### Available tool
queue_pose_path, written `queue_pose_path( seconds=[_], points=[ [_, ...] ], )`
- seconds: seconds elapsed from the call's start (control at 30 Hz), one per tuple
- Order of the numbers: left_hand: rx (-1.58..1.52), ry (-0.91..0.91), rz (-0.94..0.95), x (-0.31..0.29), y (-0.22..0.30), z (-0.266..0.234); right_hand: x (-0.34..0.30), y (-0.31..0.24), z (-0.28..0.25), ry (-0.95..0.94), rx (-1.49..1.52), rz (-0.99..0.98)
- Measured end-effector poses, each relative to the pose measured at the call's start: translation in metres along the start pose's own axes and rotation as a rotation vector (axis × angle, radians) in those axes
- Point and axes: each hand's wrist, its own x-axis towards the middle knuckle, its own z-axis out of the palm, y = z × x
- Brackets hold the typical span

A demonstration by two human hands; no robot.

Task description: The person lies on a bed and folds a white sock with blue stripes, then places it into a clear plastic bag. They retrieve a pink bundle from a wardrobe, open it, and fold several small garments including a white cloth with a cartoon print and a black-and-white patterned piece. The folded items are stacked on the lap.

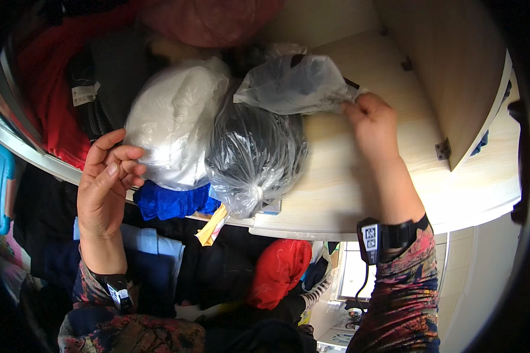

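The end of a translucent bag [297, 85] is pinched between the thumb and fingers of the right hand [376, 129], its body being held out leftward from that grip. Below and left of the pinch, a gathered clear bag [253, 153] with dark contents is seated at the front of the pale shelf [335, 194]. The left hand [105, 188] is held with fingers parted and half curled; whether the white bag [176, 117] just right of them is touched cannot be told.

Strong glare on the pale shelf [430, 197] at right, deep shadow lower left, curved edges near the black rim.
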Motion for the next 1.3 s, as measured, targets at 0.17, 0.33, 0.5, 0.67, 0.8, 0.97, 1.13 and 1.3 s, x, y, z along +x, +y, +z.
queue_pose_path(
  seconds=[0.17,0.33,0.5,0.67,0.8,0.97,1.13,1.3],
  points=[
    [0.011,0.005,-0.001,0.002,-0.003,-0.002,-0.072,-0.007,0.015,-0.120,-0.183,-0.361],
    [0.036,-0.028,0.013,0.003,-0.007,-0.009,-0.124,-0.024,0.051,-0.106,-0.154,-0.348],
    [0.037,-0.021,0.003,0.003,-0.009,-0.013,-0.131,-0.034,0.060,-0.027,-0.077,-0.251],
    [0.034,-0.021,0.003,0.004,-0.010,-0.012,-0.130,-0.038,0.039,0.080,-0.055,-0.237],
    [0.039,-0.006,0.003,0.005,-0.011,-0.010,-0.117,-0.054,0.035,0.199,0.042,-0.281],
    [0.036,-0.029,0.018,0.005,-0.010,-0.011,-0.092,-0.079,0.047,0.178,0.017,-0.442],
    [0.095,-0.066,0.015,0.009,-0.012,-0.025,-0.077,-0.076,0.047,0.149,0.113,-0.381],
    [0.026,-0.255,-0.040,0.023,-0.002,-0.044,-0.075,-0.079,0.040,0.190,-0.038,-0.440]
  ],
)
